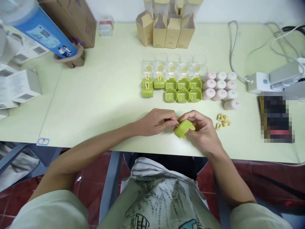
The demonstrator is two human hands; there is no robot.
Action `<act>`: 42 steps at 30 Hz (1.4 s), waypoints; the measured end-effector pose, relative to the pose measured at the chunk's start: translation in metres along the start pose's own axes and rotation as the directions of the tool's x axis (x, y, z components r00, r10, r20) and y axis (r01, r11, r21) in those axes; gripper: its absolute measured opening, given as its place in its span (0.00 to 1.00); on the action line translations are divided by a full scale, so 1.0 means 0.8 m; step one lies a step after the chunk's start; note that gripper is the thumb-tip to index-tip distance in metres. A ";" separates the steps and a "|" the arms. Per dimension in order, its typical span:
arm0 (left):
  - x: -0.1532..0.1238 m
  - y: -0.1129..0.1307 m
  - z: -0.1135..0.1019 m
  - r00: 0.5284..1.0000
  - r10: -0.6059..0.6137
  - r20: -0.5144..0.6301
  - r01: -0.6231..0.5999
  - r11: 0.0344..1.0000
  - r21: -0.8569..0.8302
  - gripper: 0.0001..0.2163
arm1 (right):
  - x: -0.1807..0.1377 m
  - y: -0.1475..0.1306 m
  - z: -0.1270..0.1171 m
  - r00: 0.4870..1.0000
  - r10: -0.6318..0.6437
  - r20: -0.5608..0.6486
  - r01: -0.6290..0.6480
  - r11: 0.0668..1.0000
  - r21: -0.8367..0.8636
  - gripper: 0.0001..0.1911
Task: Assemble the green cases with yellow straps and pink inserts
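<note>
My right hand (201,130) grips a small green plastic cap (184,128), tilted on its side near the table's front edge. Against the cap's left side, the thumb and fingers of my left hand (159,122) are pinched together; whatever they hold is mostly hidden. Beyond my hands stand several open green caps (183,95) in two rows. To their left, a few green caps (147,92) carry pale yellow loops (147,85) on top. Several loose yellow loops (222,120) lie in a small pile right of my right hand.
Clear plastic cups (172,67) stand in rows behind the caps, with pale pink cylinders (220,94) to their right. Cardboard boxes (172,33) stand at the back. A power strip (259,82) with cables lies right; a blue bottle (54,35) and white boxes (23,86) are left.
</note>
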State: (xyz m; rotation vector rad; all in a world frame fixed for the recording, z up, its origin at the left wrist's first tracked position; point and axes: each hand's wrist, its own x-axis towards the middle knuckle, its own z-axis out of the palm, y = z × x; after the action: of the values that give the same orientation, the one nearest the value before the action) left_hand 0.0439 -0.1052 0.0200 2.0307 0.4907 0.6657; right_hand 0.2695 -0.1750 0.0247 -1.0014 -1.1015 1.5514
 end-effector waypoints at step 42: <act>-0.046 -0.077 -0.118 0.916 0.307 -0.260 0.042 0.570 0.821 0.19 | 0.129 0.001 0.007 0.790 -0.465 0.400 0.490 0.085 -0.868 0.13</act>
State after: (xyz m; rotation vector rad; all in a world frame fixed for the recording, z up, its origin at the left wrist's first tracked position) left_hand -0.0486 -0.0343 -0.0017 2.8553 1.0320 1.0791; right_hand 0.2420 -0.0754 0.0159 -1.1406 -2.2371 0.1324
